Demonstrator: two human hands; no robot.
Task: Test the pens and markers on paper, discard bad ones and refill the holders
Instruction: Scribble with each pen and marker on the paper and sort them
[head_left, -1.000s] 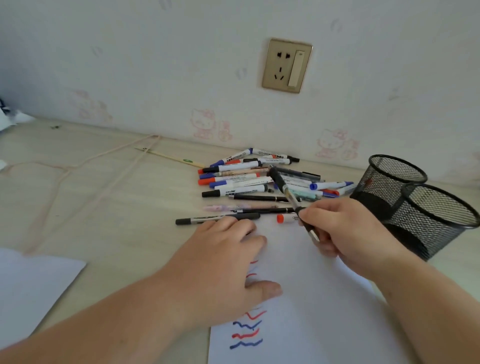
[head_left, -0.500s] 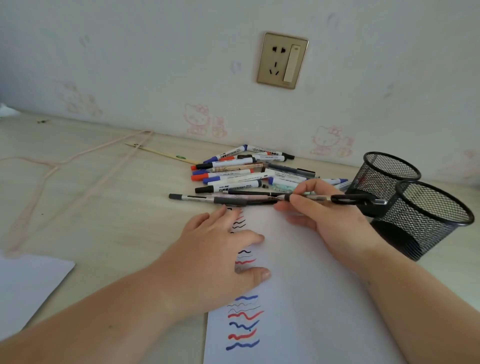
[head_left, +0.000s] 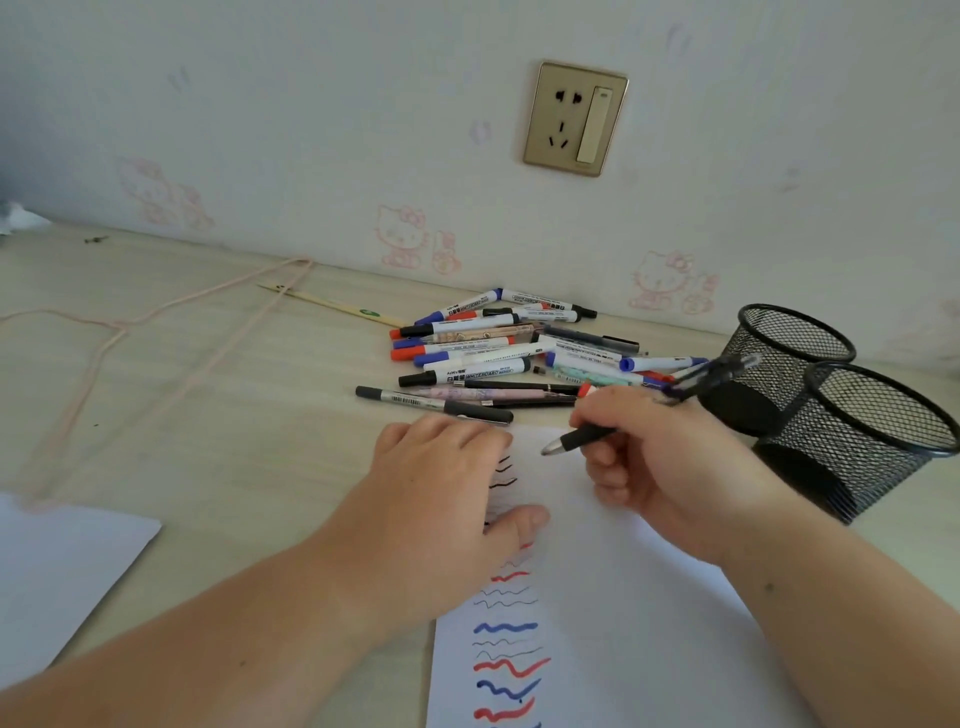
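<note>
Pen (head_left: 587, 436): black barrel with silver tip, right of centre in the frame, tip pointing left just over the top of the sheet; upper end blurred near the holders, cap or clip hard to make out.
Right hand (head_left: 654, 462): curled round the pen, thumb and forefinger pinching the dark grip section; lower fingers tucked under, wrist running off the lower right edge.
Left hand (head_left: 447, 493): flat on the sheet's left edge, fingers straight and pressing down, nothing held; hides part of the scribbles.
Paper (head_left: 623, 597): white sheet at lower centre, cut off by the bottom edge; column of red, blue and black wavy test lines (head_left: 506, 644) down its left side.
Pile of pens and markers (head_left: 498, 348): loose heap at centre, above the sheet, near the wall; labels mostly too small to read.
Mesh holders (head_left: 852, 431): two black cups at right, touching each other; interiors dark, contents impossible to tell.
Second sheet (head_left: 57, 577): lower left, cropped by the frame.
Wall socket (head_left: 574, 118): upper centre right, brass-coloured plate.
Cord (head_left: 156, 322): pinkish, looping across the desk at left.
</note>
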